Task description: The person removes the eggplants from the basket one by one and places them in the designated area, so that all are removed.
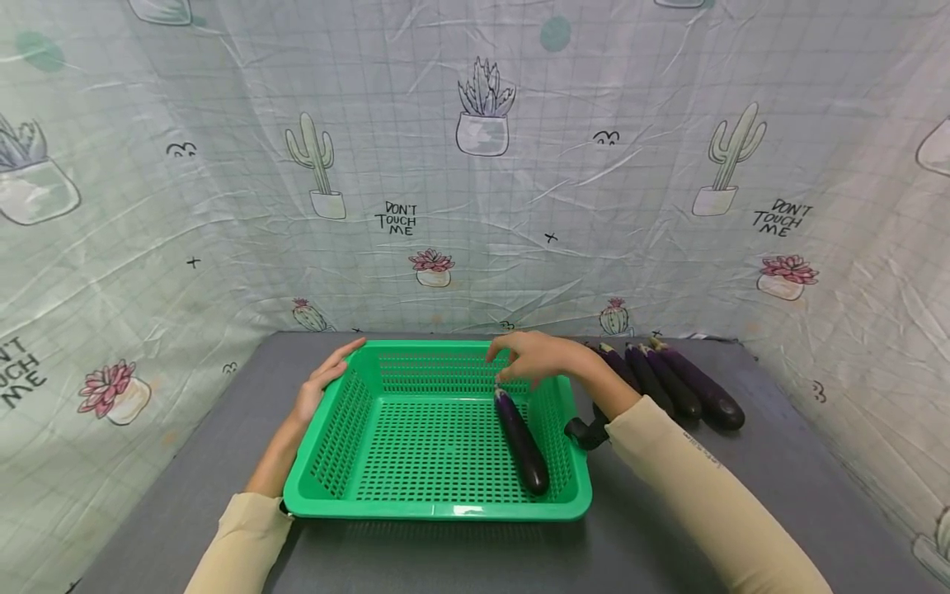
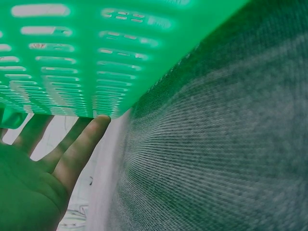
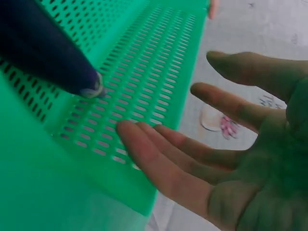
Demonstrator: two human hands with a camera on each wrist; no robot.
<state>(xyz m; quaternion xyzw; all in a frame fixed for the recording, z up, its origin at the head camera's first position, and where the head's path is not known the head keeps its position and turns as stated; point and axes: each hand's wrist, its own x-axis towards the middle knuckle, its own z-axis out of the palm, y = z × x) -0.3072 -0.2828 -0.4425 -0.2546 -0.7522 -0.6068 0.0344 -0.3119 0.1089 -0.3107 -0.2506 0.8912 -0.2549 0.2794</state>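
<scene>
A green plastic basket (image 1: pixel 438 511) with slotted walls sits in the middle of the table. Inside it, toward the right, lies one long dark purple eggplant (image 1: pixel 524 445), its stem end pointing to the back. My right hand (image 1: pixel 538 357) is over the back right of the basket, just above that stem. In the right wrist view its fingers (image 3: pixel 168 178) are spread and apart from the eggplant. My left hand (image 1: pixel 315 392) rests along the basket's left side, fingers extended. The left wrist view shows its fingertips (image 2: pixel 100 120) against the outer wall.
Several more eggplants (image 1: pixel 701 384) lie side by side on the grey table (image 1: pixel 668 528), right of the basket and partly behind my right forearm. A patterned cloth (image 1: pixel 549 181) hangs at the back and both sides. A black wrist-worn device (image 1: pixel 586 432) is by the basket's right rim.
</scene>
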